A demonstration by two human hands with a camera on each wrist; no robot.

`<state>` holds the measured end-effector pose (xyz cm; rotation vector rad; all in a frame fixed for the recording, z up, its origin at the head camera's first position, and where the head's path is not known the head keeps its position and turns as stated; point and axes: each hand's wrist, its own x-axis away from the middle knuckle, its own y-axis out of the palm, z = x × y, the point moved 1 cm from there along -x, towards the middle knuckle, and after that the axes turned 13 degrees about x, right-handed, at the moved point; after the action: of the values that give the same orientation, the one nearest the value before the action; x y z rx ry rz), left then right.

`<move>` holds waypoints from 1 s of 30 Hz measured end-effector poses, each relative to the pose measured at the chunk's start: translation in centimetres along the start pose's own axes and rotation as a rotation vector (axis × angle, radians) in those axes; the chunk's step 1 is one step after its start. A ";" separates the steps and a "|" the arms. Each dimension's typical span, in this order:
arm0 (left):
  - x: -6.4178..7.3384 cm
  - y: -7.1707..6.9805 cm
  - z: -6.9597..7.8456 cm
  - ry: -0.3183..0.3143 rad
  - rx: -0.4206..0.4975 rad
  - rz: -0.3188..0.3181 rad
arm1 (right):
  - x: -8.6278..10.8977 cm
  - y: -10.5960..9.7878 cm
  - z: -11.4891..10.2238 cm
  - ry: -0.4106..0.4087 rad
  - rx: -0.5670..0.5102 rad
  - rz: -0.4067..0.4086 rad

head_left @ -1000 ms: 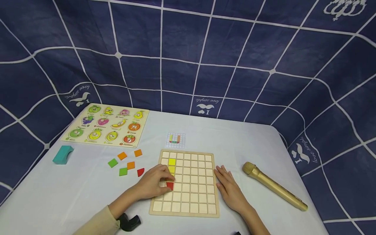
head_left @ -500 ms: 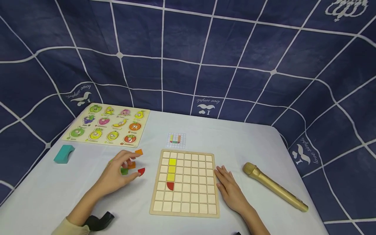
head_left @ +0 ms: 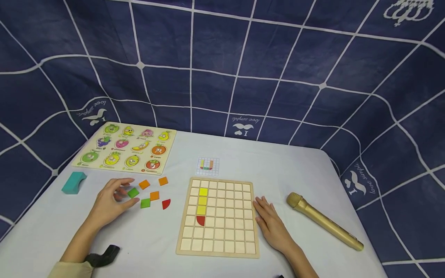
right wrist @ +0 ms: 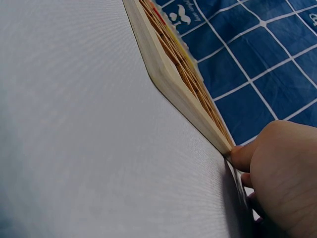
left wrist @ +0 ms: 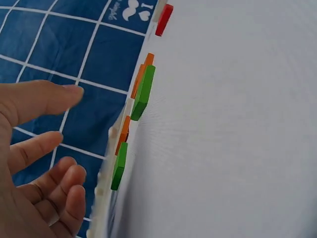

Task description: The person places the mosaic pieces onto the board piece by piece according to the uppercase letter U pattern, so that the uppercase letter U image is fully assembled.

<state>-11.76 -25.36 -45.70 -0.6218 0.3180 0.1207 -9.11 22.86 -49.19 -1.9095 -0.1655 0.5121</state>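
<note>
My left hand (head_left: 110,201) is over the table's left part, thumb and fingers spread around a gap, holding nothing. Beside its fingertips lies a green square tile (head_left: 133,192); a second green tile (head_left: 145,203) is just right of the thumb. Three orange tiles (head_left: 154,196) and a red quarter-circle tile (head_left: 166,204) lie close by. On the wooden grid board (head_left: 257,235), three yellow tiles (head_left: 202,201) form a column, with another red quarter-circle (head_left: 200,220) directly below. My right hand (head_left: 272,224) rests against the board's right edge, its fingers fairly straight; the right wrist view shows the thumb (right wrist: 242,156) touching the rim.
A small pattern card (head_left: 208,166) with a coloured U shape lies behind the board. At the back left is a fruit puzzle board (head_left: 121,154), with a teal arch block (head_left: 73,183) in front. A gold microphone (head_left: 325,221) lies on the right.
My left hand has let go of the red quarter-circle on the board, then moved left past the loose tiles to the green one. The right hand stays put.
</note>
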 end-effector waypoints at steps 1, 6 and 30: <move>0.0 0.0 -0.3 -0.012 -0.011 -0.003 | 0.0 0.0 0.0 0.000 -0.003 0.004; 0.1 0.2 -1.5 -0.065 -0.037 -0.019 | -0.1 -0.1 -0.1 -0.001 -0.015 0.012; 0.4 1.3 -3.1 -0.115 -0.103 0.037 | -0.1 -0.1 -0.1 0.016 -0.024 -0.032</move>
<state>-12.48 -26.17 -48.94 -0.7081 0.2130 0.2091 -9.10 22.78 -49.03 -1.9306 -0.1920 0.4751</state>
